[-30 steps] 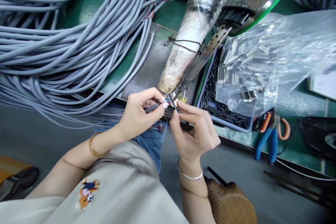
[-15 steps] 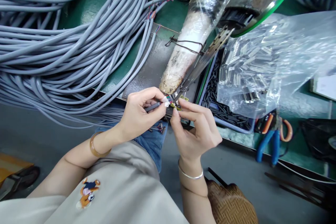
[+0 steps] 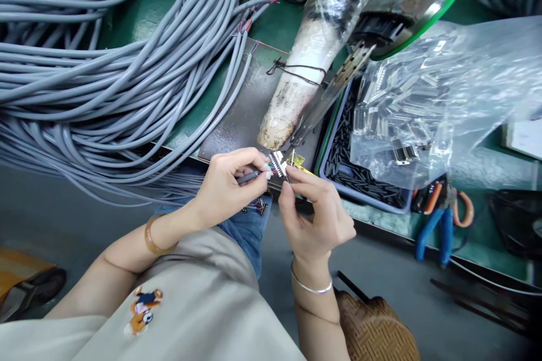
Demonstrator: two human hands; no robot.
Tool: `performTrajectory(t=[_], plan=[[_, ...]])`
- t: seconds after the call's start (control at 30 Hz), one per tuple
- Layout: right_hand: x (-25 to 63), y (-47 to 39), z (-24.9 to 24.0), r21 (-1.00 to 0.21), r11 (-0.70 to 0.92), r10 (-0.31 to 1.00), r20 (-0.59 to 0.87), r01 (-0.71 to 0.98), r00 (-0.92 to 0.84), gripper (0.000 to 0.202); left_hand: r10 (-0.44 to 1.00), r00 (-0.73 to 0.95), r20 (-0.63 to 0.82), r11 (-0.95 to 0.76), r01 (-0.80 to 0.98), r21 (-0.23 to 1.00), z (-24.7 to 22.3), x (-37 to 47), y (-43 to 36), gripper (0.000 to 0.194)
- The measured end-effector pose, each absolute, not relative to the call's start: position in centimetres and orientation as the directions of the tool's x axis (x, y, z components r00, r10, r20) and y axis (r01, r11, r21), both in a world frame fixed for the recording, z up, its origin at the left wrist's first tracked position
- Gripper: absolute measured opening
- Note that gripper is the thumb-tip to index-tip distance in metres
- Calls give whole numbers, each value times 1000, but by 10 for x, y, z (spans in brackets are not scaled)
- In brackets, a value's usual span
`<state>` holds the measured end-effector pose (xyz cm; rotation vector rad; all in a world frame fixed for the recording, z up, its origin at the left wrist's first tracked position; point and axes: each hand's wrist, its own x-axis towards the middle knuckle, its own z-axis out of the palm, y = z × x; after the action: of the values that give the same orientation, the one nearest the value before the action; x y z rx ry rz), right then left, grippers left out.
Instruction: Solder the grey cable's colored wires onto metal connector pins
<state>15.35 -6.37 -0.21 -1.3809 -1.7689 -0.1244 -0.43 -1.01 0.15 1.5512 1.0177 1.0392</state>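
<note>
In the head view, my left hand [image 3: 231, 183] pinches a grey cable [image 3: 248, 176] whose stripped coloured wires [image 3: 270, 166] fan out at its end. These wires meet a small multi-pin connector [image 3: 278, 163] lying between my two hands. With thumb and fingers closed, my right hand [image 3: 315, 203] grips the connector at its near right edge. Just beyond it, the hot metal tool's narrow tip [image 3: 297, 138] points down toward the connector, apart from it. Beside the tip is the dirty end of a white wrapped tube [image 3: 273, 130]. Some yellow material [image 3: 298, 161] shows behind my right fingers.
Bundled grey cables [image 3: 127, 84] cover the left of the green bench. To the right stand a blue tray [image 3: 381, 206] of small black sleeves and a plastic bag [image 3: 406, 96] of metal connector parts. Pliers [image 3: 440, 225] lie at the bench edge. Wired connectors [image 3: 260, 207] rest by my lap.
Both hands and the connector have come slightly away from the tool's tip. The connector's row of pins now shows more plainly, and my right hand has shifted a little toward me.
</note>
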Motion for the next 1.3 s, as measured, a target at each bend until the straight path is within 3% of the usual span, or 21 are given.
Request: performTrajectory(t=[0.23, 0.33, 0.43, 0.53, 0.63, 0.7, 0.87, 0.93, 1.0, 1.1, 1.2, 1.3], plan=[[158, -80, 15, -429, 223, 886, 464, 875, 1, 10, 873, 353, 335, -386, 83, 919, -3, -12, -26, 9], [158, -91, 17, -454, 225, 864, 501, 862, 39, 10, 840, 363, 402, -450, 53, 891, -11, -17, -38, 14], [155, -97, 9, -539, 281, 810, 577, 794, 104, 9, 884, 269, 382, -403, 25, 915, -15, -24, -52, 25], [151, -96, -4, -593, 374, 761, 636, 713, 130, 12, 928, 363, 88, -74, -53, 996, -13, -38, -55, 18], [149, -92, -10, -581, 399, 785, 617, 709, 64, 12, 668, 692, -274, 456, -89, 885, -9, -55, -47, 36], [150, -95, -5, -580, 394, 793, 607, 713, 56, 13, 569, 744, -351, 590, -72, 804, -11, -64, -42, 41], [149, -118, 25, -598, 469, 645, 735, 650, 210, 18, 770, 537, -345, 491, -152, 858, -21, -70, -47, 43], [141, -122, 34, -551, 406, 734, 672, 729, 100, 11, 806, 498, -321, 443, -147, 885, -22, -68, -51, 42], [130, -120, 35, -428, 360, 847, 522, 829, -99, 9, 823, 487, -292, 402, -136, 906, -22, -65, -54, 41], [116, -110, 28, -210, 355, 871, 428, 911, -241, 31, 850, 473, -232, 336, -149, 930, -22, -61, -58, 34], [119, -107, 27, -152, 349, 881, 389, 925, -269, 36, 855, 483, -188, 285, -135, 949, -25, -59, -64, 25], [141, -110, 43, -152, 242, 902, 399, 958, -164, 36, 861, 485, -154, 179, -4, 984, -31, -58, -71, 18]])
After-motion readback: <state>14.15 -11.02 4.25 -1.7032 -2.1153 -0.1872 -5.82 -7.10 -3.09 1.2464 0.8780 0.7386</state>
